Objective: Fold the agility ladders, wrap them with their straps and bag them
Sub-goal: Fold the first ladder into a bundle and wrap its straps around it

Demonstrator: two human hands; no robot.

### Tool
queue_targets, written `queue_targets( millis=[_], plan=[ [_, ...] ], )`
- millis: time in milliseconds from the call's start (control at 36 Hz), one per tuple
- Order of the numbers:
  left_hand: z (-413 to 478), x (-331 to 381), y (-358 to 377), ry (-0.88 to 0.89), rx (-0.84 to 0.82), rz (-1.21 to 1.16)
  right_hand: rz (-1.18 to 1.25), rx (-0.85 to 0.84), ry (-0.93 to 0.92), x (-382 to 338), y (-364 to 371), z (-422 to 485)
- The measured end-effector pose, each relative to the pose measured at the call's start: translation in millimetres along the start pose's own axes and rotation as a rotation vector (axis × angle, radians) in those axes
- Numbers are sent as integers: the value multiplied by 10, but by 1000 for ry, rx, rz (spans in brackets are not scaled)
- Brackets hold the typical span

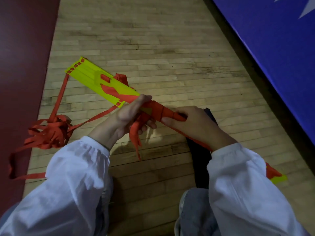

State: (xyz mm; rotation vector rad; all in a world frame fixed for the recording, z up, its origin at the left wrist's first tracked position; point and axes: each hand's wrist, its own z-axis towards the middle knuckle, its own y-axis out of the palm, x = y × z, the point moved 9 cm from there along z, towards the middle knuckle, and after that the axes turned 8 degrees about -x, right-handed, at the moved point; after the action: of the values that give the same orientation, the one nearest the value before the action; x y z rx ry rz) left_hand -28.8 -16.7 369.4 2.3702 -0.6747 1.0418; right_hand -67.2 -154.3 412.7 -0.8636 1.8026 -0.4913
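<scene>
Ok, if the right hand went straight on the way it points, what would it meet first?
Probably the left hand, gripping the same strap-wrapped bundle just ahead of the right hand. Beyond it lie the yellow rungs on the floor; depth is hard to judge.

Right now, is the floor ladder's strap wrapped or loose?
Loose: most of the strap lies in a tangled heap beside the yellow rungs, not wound round them.
</scene>
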Motion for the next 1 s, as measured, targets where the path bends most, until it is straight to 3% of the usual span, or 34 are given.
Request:
queue_targets(
  millis=[167, 417, 611, 806, 1000],
  plan=[
    [11, 4, 9, 34, -8, 5, 303, -210, 77, 84, 164, -31],
    [-39, 32, 65, -1, -81, -18, 320, -111, 59, 90, 121, 21],
    [-70, -25, -75, -25, 12, 95, 241, -18, 36, 105, 53, 38],
    [-72, 45, -108, 73, 47, 91, 251, -16, 45, 144, 52, 45],
    [-77, 66, 12, 72, -110, -96, 236, -63, 119, 195, 112, 80]
  ],
)
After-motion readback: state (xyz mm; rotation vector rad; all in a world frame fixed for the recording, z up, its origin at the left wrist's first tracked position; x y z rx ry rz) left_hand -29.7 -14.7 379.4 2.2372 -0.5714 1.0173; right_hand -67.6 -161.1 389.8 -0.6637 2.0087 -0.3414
